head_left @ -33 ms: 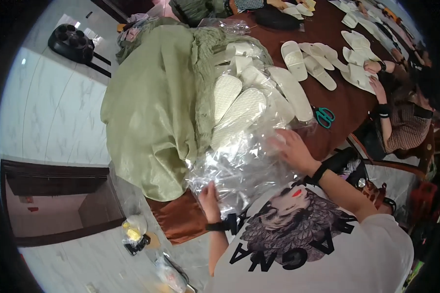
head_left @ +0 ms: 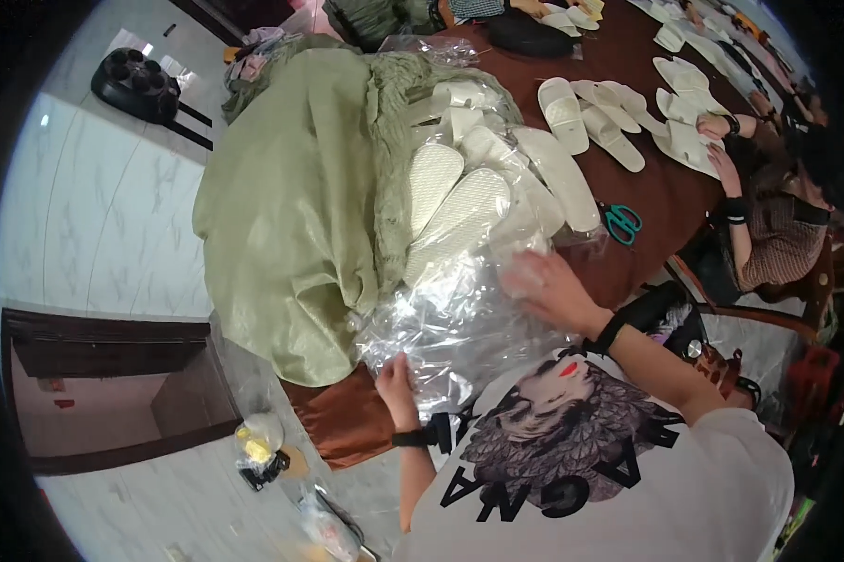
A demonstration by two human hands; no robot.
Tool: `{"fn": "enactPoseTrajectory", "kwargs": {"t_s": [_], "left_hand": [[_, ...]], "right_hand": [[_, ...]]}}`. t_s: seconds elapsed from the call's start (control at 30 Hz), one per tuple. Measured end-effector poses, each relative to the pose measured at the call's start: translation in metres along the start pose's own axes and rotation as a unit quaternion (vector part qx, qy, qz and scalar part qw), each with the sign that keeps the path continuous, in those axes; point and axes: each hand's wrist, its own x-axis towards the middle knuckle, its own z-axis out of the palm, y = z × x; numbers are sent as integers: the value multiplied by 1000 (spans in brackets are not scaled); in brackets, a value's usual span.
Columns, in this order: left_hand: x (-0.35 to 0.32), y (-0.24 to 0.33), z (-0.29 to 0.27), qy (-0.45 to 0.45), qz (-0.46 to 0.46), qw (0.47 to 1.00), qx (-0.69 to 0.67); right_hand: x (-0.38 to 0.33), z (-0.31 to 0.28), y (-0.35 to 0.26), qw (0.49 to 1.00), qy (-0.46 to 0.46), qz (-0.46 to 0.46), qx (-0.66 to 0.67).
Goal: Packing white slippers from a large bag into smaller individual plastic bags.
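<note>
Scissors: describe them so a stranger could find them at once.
Find the big green sack, then go right past the white slippers beside it to the brown tabletop. There, up and right of the person's right hand, lie the scissors. Their looped teal handles set them apart from the white slippers nearby.

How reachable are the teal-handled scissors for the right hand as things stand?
Likely yes: the teal-handled scissors lie on the brown tablecloth, ahead and to the right of the right hand; their handles look uncovered.
</note>
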Motion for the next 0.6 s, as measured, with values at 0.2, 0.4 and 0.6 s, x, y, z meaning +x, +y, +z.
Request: {"fn": "enactPoseTrajectory", "kwargs": {"t_s": [0.2, 0.4, 0.6], "left_hand": [[-2, -27, -43, 130, 154, 928, 313], [-46, 18, -10, 193, 380, 776, 464], [-41, 20, -7, 212, 409, 753, 469]], "right_hand": [[7, 48, -8, 984, -117, -120, -65], [14, 49, -20, 990, -56, -110, -71], [23, 56, -32, 984, -61, -118, -117]]}}
